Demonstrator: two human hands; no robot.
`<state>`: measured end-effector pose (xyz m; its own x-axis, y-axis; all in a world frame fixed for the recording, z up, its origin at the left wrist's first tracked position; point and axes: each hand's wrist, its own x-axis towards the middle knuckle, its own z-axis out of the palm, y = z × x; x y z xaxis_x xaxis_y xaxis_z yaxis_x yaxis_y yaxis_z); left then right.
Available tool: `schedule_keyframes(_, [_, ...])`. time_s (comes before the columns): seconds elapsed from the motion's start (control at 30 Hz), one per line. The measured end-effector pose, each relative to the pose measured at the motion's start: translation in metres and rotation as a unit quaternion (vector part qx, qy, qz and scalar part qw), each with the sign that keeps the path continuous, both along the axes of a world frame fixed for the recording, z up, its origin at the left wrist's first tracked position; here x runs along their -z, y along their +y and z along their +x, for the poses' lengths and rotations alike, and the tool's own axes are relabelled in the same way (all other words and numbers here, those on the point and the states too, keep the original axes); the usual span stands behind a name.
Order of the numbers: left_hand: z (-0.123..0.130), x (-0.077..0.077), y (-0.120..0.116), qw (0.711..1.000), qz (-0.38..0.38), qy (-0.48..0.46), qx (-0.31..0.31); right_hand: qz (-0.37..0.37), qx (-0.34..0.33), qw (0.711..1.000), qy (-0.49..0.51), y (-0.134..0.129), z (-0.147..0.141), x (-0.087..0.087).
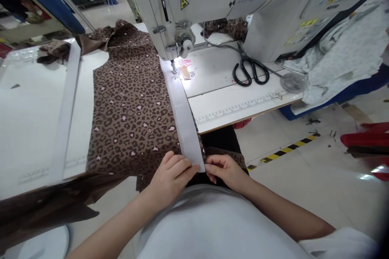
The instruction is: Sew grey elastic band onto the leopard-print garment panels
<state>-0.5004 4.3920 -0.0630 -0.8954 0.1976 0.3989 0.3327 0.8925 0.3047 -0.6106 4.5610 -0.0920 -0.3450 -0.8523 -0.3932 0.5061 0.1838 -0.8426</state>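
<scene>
A long white fabric strip (pixel 182 117) lies along the right edge of a brown leopard-print fabric panel (pixel 130 109). Its far end runs under the presser foot (pixel 174 66) of the sewing machine (pixel 182 8), beside a lit needle area. My left hand (pixel 172 174) and my right hand (pixel 226 172) meet at the strip's near end, pinching it against the leopard fabric. A second white strip (pixel 65 109) lies on the white table (pixel 30 129) to the left of the panel.
Black-handled scissors (pixel 251 68) rest on the machine table, whose front edge carries a measuring ruler (pixel 240 109). Grey patterned fabric (pixel 340 56) is heaped at right. Dark brown fabric (pixel 45 206) hangs off the table's near edge. A red seat (pixel 364 139) stands on the floor at right.
</scene>
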Motion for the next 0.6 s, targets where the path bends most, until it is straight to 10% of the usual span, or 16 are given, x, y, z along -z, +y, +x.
schedule_keyframes(0.6, [0.01, 0.012, 0.011, 0.996, -0.037, 0.045, -0.068, -0.028, -0.021, 0.998, 0.053, 0.005, 0.0, -0.009])
